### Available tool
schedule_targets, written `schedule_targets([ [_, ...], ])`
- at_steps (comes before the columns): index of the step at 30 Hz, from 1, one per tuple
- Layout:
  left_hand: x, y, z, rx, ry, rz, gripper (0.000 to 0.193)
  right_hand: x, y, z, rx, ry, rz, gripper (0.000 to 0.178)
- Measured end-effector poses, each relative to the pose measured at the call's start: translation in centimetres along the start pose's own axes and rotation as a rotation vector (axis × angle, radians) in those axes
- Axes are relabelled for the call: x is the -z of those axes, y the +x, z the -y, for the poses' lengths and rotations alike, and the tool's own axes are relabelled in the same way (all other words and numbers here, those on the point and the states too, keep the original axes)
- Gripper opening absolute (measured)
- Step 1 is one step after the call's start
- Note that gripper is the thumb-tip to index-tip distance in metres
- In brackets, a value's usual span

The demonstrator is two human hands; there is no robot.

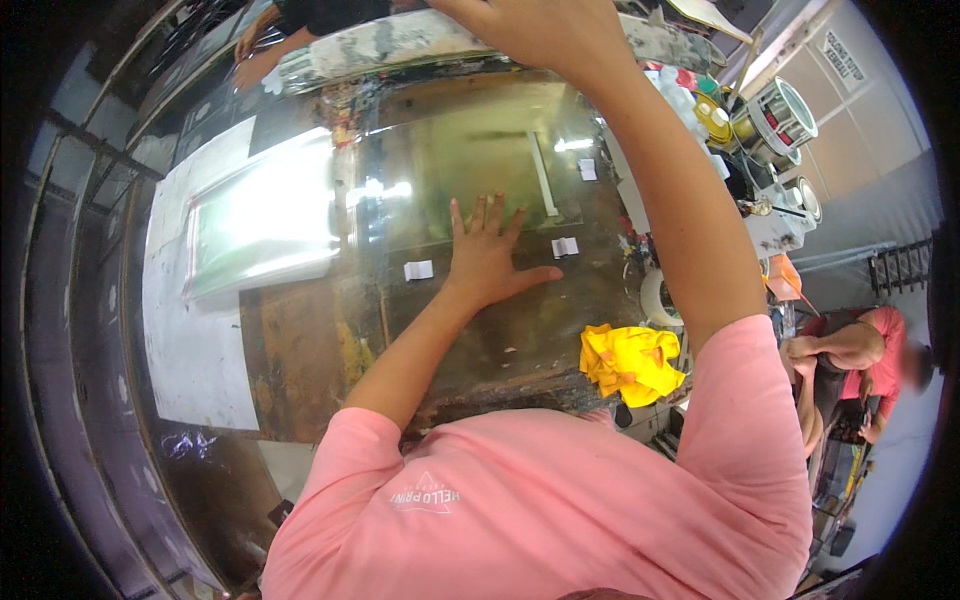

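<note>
My left hand point(487, 255) lies flat with fingers spread on the dark worktable, its fingertips over the near edge of a yellowish-green see-through panel point(480, 150). A thin white strip point(543, 172) runs along the panel's right part. Small white tabs sit around the hand: one tab point(418, 270) to its left, another tab point(565, 247) by the thumb, a third tab point(588, 170) farther off. Stretched to the far side, my right hand point(545, 28) is beside a long whitish, dark-stained roll point(390, 48). The top edge cuts off most of its fingers, so its grip is hidden.
At left, a stack of clear plastic sheets point(262, 225) lies on white paper point(195, 375). A crumpled yellow cloth point(630, 362) and a tape roll point(658, 298) are near my right arm. Cans point(783, 115) crowd the right. Another person's arm point(270, 58) is far left; someone sits right point(865, 350).
</note>
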State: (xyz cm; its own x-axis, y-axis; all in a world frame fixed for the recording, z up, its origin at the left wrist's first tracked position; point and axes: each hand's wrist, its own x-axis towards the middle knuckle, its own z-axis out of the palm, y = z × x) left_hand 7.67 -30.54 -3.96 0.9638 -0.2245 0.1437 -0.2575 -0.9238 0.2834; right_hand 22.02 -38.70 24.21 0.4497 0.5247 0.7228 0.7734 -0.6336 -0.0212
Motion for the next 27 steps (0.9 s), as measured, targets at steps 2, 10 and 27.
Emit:
schedule_targets([
  [2, -0.5, 0.3, -1.6, 0.000, 0.036, -0.023, 0.121, 0.1, 0.4, -0.3, 0.004, 0.026, 0.011, 0.060],
  [10, -0.8, -0.8, -3.0, 0.031, 0.011, -0.005, 0.122, -0.6, 1.3, -1.0, -0.010, -0.040, 0.013, 0.063],
  [27, 0.5, -1.5, -2.6, 0.044, -0.127, -0.170, 0.106, -0.1, 1.0, -0.1, -0.049, -0.004, 0.025, 0.058],
])
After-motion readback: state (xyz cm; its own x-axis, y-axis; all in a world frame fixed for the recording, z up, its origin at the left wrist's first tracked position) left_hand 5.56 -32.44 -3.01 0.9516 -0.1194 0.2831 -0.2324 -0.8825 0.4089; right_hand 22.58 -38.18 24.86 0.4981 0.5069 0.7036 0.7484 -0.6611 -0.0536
